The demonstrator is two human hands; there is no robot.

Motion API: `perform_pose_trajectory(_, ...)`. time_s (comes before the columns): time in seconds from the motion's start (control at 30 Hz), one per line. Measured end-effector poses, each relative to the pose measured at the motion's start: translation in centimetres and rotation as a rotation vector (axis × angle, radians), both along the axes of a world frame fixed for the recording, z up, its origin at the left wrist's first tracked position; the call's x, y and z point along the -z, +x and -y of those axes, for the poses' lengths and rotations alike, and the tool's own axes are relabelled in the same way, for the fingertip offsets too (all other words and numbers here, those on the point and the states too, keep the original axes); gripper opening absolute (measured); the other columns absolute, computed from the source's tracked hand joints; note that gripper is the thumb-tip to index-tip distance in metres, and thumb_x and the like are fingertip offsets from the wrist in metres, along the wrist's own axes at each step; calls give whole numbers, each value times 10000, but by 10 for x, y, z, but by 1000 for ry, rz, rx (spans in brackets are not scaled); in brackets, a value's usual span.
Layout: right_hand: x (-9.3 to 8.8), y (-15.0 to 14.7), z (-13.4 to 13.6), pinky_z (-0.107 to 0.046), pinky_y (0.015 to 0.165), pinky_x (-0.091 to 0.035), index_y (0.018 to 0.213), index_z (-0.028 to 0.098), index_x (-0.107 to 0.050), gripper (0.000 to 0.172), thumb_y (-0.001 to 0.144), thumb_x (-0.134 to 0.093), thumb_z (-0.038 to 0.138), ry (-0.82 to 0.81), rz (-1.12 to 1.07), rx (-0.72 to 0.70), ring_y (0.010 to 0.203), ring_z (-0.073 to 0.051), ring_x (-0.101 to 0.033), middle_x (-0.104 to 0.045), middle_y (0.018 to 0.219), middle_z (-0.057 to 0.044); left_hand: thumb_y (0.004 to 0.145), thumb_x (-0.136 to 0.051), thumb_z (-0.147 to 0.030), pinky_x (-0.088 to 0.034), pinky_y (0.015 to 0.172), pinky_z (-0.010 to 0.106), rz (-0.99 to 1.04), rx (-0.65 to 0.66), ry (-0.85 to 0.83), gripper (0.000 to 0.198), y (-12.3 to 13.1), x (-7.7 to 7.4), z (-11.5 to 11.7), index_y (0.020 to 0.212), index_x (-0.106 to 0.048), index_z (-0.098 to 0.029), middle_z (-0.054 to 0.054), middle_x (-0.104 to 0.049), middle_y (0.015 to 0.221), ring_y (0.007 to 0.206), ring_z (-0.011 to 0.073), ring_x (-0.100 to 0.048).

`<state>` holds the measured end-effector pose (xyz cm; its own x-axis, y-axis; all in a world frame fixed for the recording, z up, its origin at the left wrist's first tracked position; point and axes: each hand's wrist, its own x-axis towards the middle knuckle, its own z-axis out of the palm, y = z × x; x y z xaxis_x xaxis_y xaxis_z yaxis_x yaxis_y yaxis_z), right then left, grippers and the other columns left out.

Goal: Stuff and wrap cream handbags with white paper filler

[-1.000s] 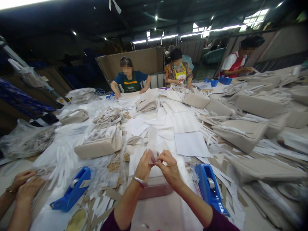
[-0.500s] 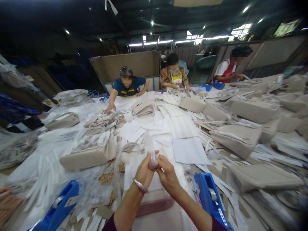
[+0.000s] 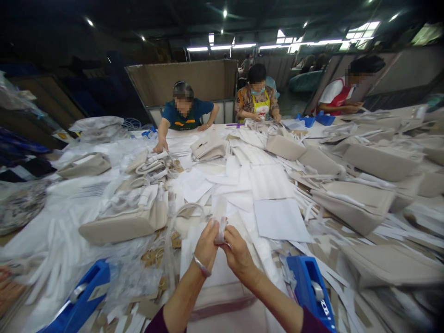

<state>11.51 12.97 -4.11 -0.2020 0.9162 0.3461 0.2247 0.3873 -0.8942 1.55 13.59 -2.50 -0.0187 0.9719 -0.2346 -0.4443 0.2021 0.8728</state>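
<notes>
My left hand [image 3: 206,244], with a bangle at the wrist, is closed around a strap wrapped in translucent film [image 3: 219,213]. From the other side my right hand [image 3: 238,250] pinches the same wrapped strap, thumb and fingers together. The strap's far end stands up between both hands; the gripped part is mostly hidden by fingers. Under my forearms lies a pale beige handbag [image 3: 222,303] with white sheeting over its upper part. A curved bag handle [image 3: 187,208] shows just left of my hands.
Blue tape dispensers stand at left [image 3: 85,293] and right [image 3: 312,291]. Beige handbags [image 3: 126,224] lie about, many heaped at right [image 3: 354,203]. A white sheet [image 3: 281,219] lies ahead. Several co-workers sit across the table; another person's hand [image 3: 10,289] shows at far left.
My hands stay together on the wrapped strap, and the fingers have shifted slightly apart. The view has tilted and turned a little. Across the table, the left co-worker's hand remains on the pile.
</notes>
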Motion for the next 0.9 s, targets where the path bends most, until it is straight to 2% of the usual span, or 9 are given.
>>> perform_pose_trajectory(0.07, 3, -3, -4, -274, 666, -399, 783, 188, -501, 27, 779, -492, 162, -154, -29, 36, 727, -157, -468, -487, 758, -2, 720, -686, -387, -249, 1104, 333, -150, -118, 57, 450, -3, 5, -4, 1119, -604, -197, 70, -581, 1234, 1260, 225, -416)
perform_pose_trajectory(0.13, 6, -5, -9, -266, 643, -402, 810, 187, -508, 52, 782, -476, 157, -215, -48, 37, 712, -154, -477, -500, 754, 0, 708, -693, -407, -259, 1093, 323, -168, -154, 16, 460, -5, 9, -9, 1102, -612, -184, 77, -577, 1235, 1276, 234, -393)
perform_pose_trajectory(0.23, 12, -7, -16, -304, 735, -405, 765, 192, -523, 116, 790, -428, 129, -36, 25, -9, 809, -178, -494, -531, 810, -30, 745, -626, -479, -439, 903, 372, -3, 19, -130, 461, -10, 13, -19, 1038, -630, -122, 135, -640, 1075, 1082, 283, -556)
perform_pose_trajectory(0.3, 16, -8, -20, -319, 772, -399, 749, 195, -521, 90, 759, -463, 127, -14, 71, -12, 848, -188, -488, -541, 850, -40, 749, -624, -476, -463, 827, 355, -31, 54, -114, 440, -14, 16, -25, 994, -644, -111, 136, -656, 995, 985, 271, -595)
perform_pose_trajectory(0.43, 22, -11, -26, -262, 635, -411, 786, 190, -507, 96, 705, -521, 140, -374, -25, 9, 700, -151, -469, -517, 747, 2, 728, -677, -412, -355, 986, 290, -287, -115, 78, 383, -15, 25, -29, 1025, -652, -172, 86, -631, 1071, 1113, 222, -518)
perform_pose_trajectory(0.5, 28, -13, -27, -264, 644, -410, 744, 190, -498, 45, 738, -494, 146, -330, -52, -7, 690, -148, -463, -504, 721, 2, 742, -647, -459, -390, 940, 302, -226, -88, -2, 427, -15, 29, -30, 1054, -632, -167, 92, -637, 1047, 1059, 223, -549)
perform_pose_trajectory(0.6, 38, -14, -28, -310, 764, -405, 705, 197, -492, 85, 755, -468, 132, -107, -20, -67, 811, -177, -483, -532, 816, -35, 750, -587, -550, -458, 730, 304, -74, 39, -197, 491, -17, 35, -34, 984, -630, -120, 112, -655, 935, 846, 217, -612)
perform_pose_trajectory(0.77, 44, -16, -34, -270, 636, -408, 732, 194, -460, 124, 655, -496, 103, -425, -31, -19, 679, -148, -459, -479, 718, 9, 680, -673, -540, -450, 764, 267, -195, -135, -147, 489, -17, 50, -40, 969, -635, -147, 78, -640, 961, 912, 194, -585)
perform_pose_trajectory(0.9, 46, -11, -39, -281, 705, -398, 676, 189, -453, 105, 706, -436, 90, -188, 50, -127, 767, -156, -469, -503, 795, -22, 707, -583, -632, -436, 570, 266, 143, 82, -383, 583, -21, 59, -49, 956, -610, -106, 77, -626, 769, 659, 163, -582)
